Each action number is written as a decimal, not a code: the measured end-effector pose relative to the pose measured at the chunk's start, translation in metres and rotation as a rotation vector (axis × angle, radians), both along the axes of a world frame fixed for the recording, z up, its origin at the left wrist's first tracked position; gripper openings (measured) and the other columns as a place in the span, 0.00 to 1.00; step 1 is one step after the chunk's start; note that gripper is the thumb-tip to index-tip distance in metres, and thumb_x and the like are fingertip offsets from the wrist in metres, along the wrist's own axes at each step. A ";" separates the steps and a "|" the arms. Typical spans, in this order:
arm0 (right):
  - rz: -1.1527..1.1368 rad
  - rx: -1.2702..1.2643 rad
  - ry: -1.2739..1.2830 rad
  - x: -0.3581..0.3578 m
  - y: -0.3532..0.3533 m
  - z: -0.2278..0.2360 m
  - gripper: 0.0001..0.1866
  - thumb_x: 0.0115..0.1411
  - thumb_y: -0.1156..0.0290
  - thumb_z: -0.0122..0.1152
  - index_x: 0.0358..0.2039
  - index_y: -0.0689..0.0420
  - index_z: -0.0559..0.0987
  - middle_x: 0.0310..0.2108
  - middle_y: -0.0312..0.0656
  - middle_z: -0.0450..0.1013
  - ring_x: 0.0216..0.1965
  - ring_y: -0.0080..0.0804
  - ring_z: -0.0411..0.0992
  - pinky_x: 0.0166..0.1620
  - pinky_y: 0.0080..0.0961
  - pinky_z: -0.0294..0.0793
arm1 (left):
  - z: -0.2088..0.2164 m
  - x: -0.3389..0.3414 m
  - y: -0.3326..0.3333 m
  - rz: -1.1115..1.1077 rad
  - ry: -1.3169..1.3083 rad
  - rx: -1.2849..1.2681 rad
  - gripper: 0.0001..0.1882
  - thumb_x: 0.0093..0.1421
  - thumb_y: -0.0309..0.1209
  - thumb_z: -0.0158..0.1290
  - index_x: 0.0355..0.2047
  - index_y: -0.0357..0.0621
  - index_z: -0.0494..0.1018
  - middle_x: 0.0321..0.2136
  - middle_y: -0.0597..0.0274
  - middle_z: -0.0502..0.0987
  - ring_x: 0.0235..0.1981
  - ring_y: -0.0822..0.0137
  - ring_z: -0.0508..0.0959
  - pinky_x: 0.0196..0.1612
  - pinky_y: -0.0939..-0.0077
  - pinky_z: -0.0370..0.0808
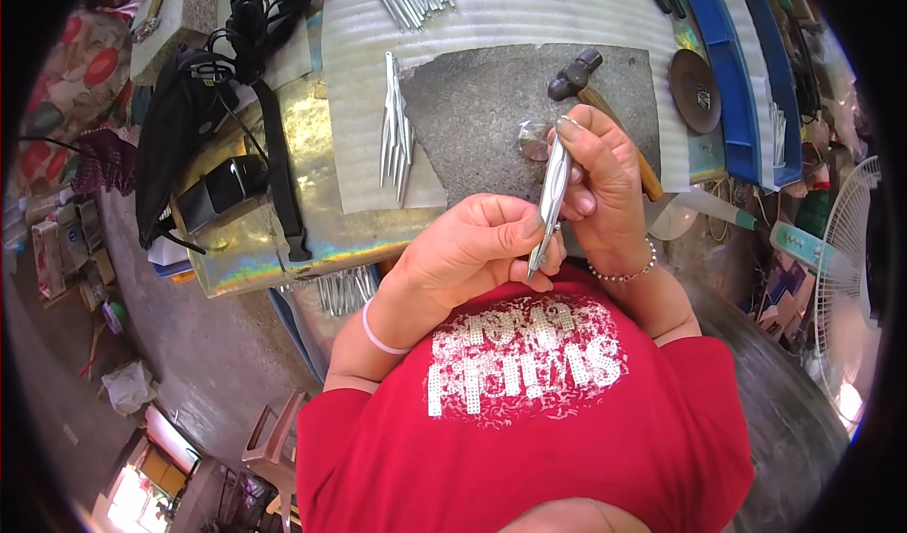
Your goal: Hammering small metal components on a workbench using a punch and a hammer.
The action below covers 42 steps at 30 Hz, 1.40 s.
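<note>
Hammer, black-metal-headed with wooden handle, on rough grey flat slab; above its near edge, slim silver metal piece, pinched in bare left hand and bare right hand; pointed silver metal rods farther left.

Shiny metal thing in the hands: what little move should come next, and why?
Perhaps turn that shiny metal thing slightly to check its other side: the left hand pinches near its closer end, the right hand near its far end, and only one side shows.
</note>
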State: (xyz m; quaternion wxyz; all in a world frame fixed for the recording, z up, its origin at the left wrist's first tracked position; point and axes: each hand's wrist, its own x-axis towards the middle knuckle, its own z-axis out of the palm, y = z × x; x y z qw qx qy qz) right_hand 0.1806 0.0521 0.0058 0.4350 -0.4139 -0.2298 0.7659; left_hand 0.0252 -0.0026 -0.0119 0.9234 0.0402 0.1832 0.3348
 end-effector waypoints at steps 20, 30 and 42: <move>0.237 0.193 -0.162 0.010 0.011 0.021 0.07 0.59 0.71 0.56 0.26 0.58 0.70 0.16 0.31 0.68 0.11 0.11 0.59 0.13 0.09 0.55 | 0.034 -0.006 0.022 0.104 0.652 0.509 0.08 0.57 0.25 0.55 0.35 0.33 0.70 0.27 0.63 0.74 0.29 0.77 0.74 0.33 0.83 0.72; 0.287 0.796 -1.292 0.090 0.197 0.031 0.13 0.59 0.65 0.51 0.25 0.62 0.72 0.19 0.41 0.70 0.18 0.28 0.69 0.22 0.25 0.67 | 0.036 -0.013 0.013 0.551 1.043 0.640 0.07 0.58 0.22 0.52 0.38 0.35 0.69 0.25 0.67 0.72 0.25 0.81 0.69 0.29 0.88 0.67; 0.321 1.065 -1.295 0.082 0.143 0.015 0.12 0.56 0.66 0.53 0.32 0.63 0.72 0.29 0.51 0.72 0.30 0.48 0.72 0.34 0.37 0.70 | 0.008 -0.010 0.027 0.424 1.562 1.053 0.06 0.52 0.19 0.55 0.32 0.35 0.73 0.28 0.55 0.76 0.27 0.64 0.75 0.30 0.77 0.70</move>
